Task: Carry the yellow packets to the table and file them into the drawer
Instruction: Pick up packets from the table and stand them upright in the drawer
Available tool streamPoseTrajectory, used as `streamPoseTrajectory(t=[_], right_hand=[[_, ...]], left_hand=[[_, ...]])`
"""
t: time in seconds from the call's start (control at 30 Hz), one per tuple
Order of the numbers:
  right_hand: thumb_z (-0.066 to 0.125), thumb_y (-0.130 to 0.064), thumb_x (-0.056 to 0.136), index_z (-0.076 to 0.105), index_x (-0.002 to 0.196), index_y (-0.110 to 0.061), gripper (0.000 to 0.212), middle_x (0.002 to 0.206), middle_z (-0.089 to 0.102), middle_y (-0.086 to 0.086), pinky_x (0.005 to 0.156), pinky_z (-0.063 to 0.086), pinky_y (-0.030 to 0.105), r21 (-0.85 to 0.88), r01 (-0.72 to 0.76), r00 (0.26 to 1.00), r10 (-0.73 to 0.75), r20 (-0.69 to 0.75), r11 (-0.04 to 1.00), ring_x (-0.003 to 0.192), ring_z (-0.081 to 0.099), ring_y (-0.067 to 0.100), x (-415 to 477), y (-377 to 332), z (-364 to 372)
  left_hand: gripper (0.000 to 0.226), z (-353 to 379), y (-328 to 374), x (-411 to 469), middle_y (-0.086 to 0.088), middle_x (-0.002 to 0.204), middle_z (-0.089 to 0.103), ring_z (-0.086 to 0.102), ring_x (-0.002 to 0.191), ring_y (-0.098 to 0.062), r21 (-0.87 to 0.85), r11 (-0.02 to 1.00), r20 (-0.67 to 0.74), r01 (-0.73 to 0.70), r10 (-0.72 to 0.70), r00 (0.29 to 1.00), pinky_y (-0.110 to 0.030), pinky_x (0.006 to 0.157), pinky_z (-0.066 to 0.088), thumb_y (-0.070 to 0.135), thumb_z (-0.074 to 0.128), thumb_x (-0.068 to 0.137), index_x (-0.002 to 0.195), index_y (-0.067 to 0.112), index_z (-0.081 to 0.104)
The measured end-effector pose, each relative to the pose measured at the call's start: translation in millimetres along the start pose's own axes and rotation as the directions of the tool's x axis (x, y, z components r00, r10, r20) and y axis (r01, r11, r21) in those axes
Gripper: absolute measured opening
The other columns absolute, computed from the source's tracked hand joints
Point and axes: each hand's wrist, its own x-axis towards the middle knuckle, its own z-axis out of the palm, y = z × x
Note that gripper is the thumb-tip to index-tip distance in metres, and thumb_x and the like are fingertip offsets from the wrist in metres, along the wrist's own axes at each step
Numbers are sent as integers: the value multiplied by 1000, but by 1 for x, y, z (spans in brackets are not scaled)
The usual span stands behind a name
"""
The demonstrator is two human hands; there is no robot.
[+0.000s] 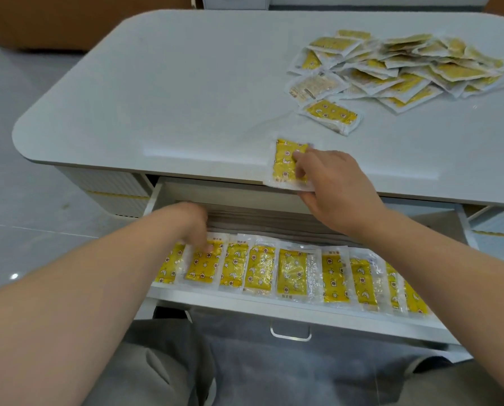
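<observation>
Nearest to the camera are the person's lap and the front of the open drawer [274, 300], with a metal handle [290, 332] on its face. Inside the drawer a row of yellow packets [291, 275] lies side by side along the front edge, each one overlapping its neighbour a little, from the left wall almost to the right. Behind this row the drawer floor looks bare and grey, so there seems to be room for more.

The left hand [196, 227] reaches into the drawer and presses its fingertips on the second packet from the left; it looks loosely open, not gripping. The right hand [330, 186] pinches a single packet [289, 164] at the near edge of the white surface [186, 98], with the packet already hanging partly over the drawer.

I judge the carrying part as done, because a loose pile of packets [400, 65] is resting on the far right of the surface. The filing is only partly done: one row is laid, and the pile still holds many packets. One more packet [331, 115] lies alone between the pile and the right hand.
</observation>
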Motion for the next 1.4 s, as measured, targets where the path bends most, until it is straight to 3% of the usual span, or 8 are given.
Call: streamPoseTrajectory(t=[0.07,0.17,0.33,0.53,0.7,0.87,1.07,1.4], right_hand=[[74,-5,82,61,103,-11,25,102,71,10,85,48,45,-13,97,994,-98,-53,995,95,66,38,-3,-3,-1],[68,-10,92,70,101,-7,9,106,75,11,79,54,47,-18,260,957,-260,-130,966,101,71,35,-8,-18,0],[67,-36,97,72,106,-7,31,124,71,12,84,59,48,81,407,914,-405,-41,910,111,69,33,-9,-39,-3],[54,-47,101,67,122,-13,42,128,66,7,102,48,44,92,-46,985,61,-163,995,123,59,26,23,-5,-30],[29,-53,105,43,148,-15,58,153,41,16,113,34,53,-113,-583,782,594,191,804,141,36,37,85,48,-28],[40,-32,103,52,123,-13,30,124,57,20,96,43,49,-164,-670,711,689,140,724,116,51,40,91,38,-21],[70,-30,85,32,150,-18,77,146,37,17,108,44,49,102,-867,496,829,258,487,131,45,39,100,32,-35],[83,-28,81,48,134,-17,64,120,53,5,84,49,36,286,-820,570,757,320,496,104,51,22,87,4,-44]], left_hand=[[75,-26,-2,-15,-6,129,66,68,108,-25,-336,940,6,-65,71,997,-41,98,55,57,79,77,133,11,62],[66,-57,0,-41,-12,115,75,71,105,-23,-923,378,51,-66,290,956,-37,95,56,46,78,71,122,5,68],[40,-53,23,-48,-11,100,76,72,90,-24,-989,147,58,21,252,966,-37,88,58,37,67,92,117,6,68],[24,-54,-2,-42,-11,97,78,75,84,-22,-951,310,62,-7,213,975,-38,81,60,14,70,91,112,2,67],[27,-35,-19,-28,-13,97,78,75,86,-26,-843,535,108,61,57,993,-41,79,61,8,76,87,113,4,67],[43,-14,-41,-3,-14,109,70,72,94,-32,-585,803,7,109,-129,992,-45,82,62,18,83,84,119,7,60],[50,0,-53,12,-16,116,70,73,99,-30,-348,918,52,192,-186,981,-45,89,60,21,80,86,126,-1,60],[35,5,-23,2,3,92,59,62,90,-21,197,977,-81,86,-71,994,-32,79,56,22,72,87,121,17,64]])
